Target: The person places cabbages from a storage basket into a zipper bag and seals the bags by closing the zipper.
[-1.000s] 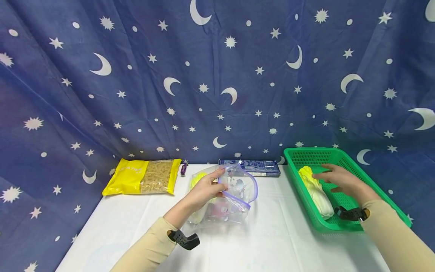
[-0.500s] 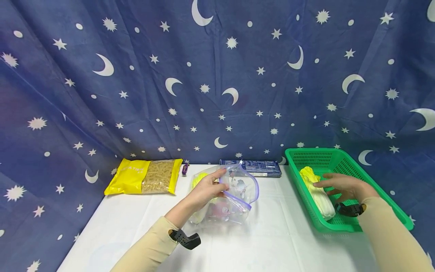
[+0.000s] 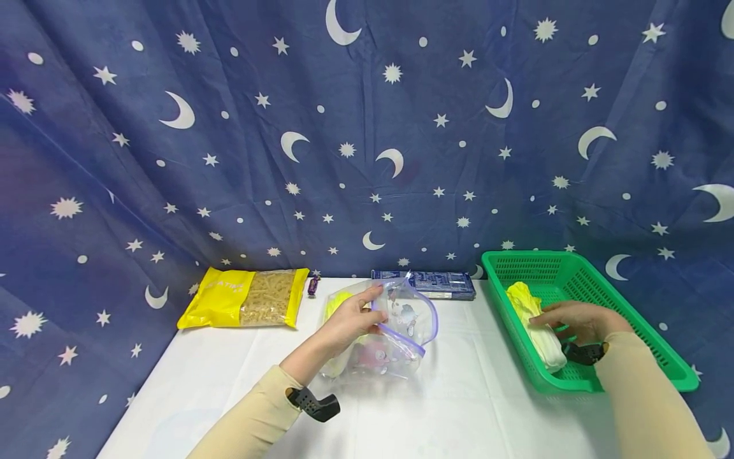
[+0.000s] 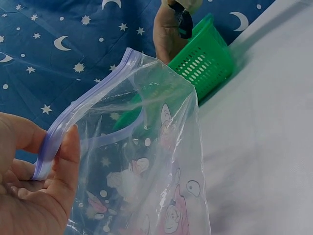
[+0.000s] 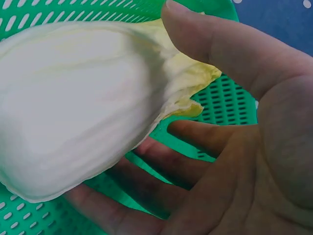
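My left hand (image 3: 348, 324) pinches the purple zip edge of a clear zip bag (image 3: 408, 315) printed with cartoon figures. The bag's mouth gapes toward the right. A yellow and white shape (image 3: 337, 305) shows through its film, partly covered by my hand. On the right, a napa cabbage (image 3: 541, 338) with yellow leaf tips lies in a green plastic basket (image 3: 636, 315). My right hand (image 3: 587, 320) is at the cabbage's right side, thumb over it. In the right wrist view, its fingers (image 5: 190, 134) reach along the lower side, fairly straight; firm contact is unclear.
A yellow bag of pasta (image 3: 243, 298) lies at the back left, with a small purple wrapped candy (image 3: 313, 286) beside it. Blue flat packets (image 3: 432, 284) lie behind the zip bag. A starry blue curtain (image 3: 367, 140) borders the white table (image 3: 447, 408).
My right hand has moved down and slightly left, closer to the cabbage, with its fingers dropping beside it. My left hand keeps the same pinch on the zip bag.
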Action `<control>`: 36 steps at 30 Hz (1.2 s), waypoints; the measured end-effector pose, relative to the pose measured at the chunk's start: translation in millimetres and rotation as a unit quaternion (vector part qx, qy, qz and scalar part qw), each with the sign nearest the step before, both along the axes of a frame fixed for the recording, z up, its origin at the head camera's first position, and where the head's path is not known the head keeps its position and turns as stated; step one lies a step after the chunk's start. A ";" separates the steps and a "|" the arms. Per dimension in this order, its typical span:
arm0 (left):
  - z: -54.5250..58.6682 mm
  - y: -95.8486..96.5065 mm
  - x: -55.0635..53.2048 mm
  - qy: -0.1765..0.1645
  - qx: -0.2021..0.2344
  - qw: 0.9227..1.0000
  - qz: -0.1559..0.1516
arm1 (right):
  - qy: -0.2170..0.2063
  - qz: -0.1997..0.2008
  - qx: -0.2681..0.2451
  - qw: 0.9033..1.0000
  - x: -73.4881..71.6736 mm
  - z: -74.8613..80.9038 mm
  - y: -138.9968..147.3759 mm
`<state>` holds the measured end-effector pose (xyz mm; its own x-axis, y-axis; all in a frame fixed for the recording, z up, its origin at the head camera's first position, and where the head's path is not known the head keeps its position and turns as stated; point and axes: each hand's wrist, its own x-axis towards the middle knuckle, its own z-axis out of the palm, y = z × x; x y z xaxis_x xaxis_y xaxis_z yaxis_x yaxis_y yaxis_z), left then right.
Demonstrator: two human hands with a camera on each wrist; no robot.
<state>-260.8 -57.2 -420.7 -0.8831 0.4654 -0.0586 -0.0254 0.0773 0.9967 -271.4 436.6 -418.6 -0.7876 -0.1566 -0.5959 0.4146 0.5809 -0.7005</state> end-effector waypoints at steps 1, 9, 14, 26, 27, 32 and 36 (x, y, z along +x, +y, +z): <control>0.2 0.2 0.3 0.000 -0.001 1.000 0.001 | -0.001 0.002 0.001 1.000 0.0 -1.0 0.3; 1.2 1.1 3.4 -0.007 -0.002 1.000 0.004 | -0.001 0.018 0.010 1.000 1.0 -6.9 2.3; 0.5 1.4 3.2 -0.009 0.005 1.000 0.001 | -0.002 0.019 0.006 1.000 1.8 -7.4 0.7; -2.2 1.9 2.5 -0.005 0.016 1.000 -0.004 | -0.017 0.001 -0.005 1.000 2.3 -8.5 -0.4; -2.4 1.8 2.6 -0.004 0.017 1.000 -0.006 | -0.017 -0.001 -0.005 1.000 2.5 -8.5 -0.6; -2.4 0.6 3.2 -0.005 0.013 1.000 -0.007 | -0.018 -0.002 -0.005 1.000 2.3 -9.7 -0.6; -3.6 -0.3 2.6 -0.007 0.010 1.000 -0.007 | -0.020 -0.001 -0.006 1.000 1.8 -11.1 0.0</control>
